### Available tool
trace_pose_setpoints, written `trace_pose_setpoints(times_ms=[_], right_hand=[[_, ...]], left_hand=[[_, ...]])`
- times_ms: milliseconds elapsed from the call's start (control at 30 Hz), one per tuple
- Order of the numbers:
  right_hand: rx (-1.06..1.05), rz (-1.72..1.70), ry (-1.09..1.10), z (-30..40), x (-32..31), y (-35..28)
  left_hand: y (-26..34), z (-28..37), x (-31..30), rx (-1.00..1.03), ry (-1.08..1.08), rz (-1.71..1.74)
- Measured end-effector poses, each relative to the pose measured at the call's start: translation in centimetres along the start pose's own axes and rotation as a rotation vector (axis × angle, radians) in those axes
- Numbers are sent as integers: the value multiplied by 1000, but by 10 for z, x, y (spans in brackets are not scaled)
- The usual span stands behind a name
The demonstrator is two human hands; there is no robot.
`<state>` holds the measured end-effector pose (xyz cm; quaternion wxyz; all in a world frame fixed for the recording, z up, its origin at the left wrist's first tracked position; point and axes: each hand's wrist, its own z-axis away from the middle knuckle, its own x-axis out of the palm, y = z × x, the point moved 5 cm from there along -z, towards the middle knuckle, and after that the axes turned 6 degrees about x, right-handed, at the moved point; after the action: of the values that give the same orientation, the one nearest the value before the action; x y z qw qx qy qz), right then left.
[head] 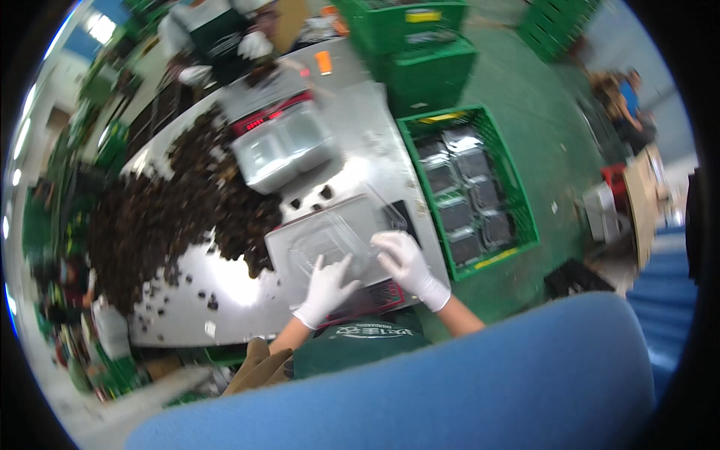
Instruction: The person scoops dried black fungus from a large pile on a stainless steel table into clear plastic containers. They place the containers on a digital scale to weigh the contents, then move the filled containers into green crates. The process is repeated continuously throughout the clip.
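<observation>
A clear plastic clamshell box [323,244] lies unfolded on the pale platform of a weighing scale [292,275] on the metal table. My left hand [329,289], in a white glove, is at the near side of the box, its fingers spread and nothing visibly held. Also gloved in white, my right hand [408,267] has its fingers bent at the lid's right edge; blur and the clear plastic hide whether it grips the lid. Beyond the scale, stacked clear plastic boxes [284,149] stand beside another scale with a lit red display [264,121].
Dark brown crumpled pieces [185,216] are heaped on the table's left. A green plastic crate [529,225] of filled boxes [464,211] sits at right, below stacked green crates [430,73]. Across the table, a co-worker's gloved hand [256,45] is near the far scale.
</observation>
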<state>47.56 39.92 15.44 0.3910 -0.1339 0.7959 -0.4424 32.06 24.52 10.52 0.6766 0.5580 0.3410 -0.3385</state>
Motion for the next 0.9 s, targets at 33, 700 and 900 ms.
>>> trace_pose_setpoints(times_ms=[33, 700, 900], right_hand=[[-48, -34, -83, 1, 31, -20], [-133, 328, -634, -47, 478, -162], [37, 211, -671, -148, 668, -141]], left_hand=[[2, 15, 4, -20, 40, -17], [-434, 376, -39, -375, 480, -26], [-506, 375, -110, -280, 524, -65]])
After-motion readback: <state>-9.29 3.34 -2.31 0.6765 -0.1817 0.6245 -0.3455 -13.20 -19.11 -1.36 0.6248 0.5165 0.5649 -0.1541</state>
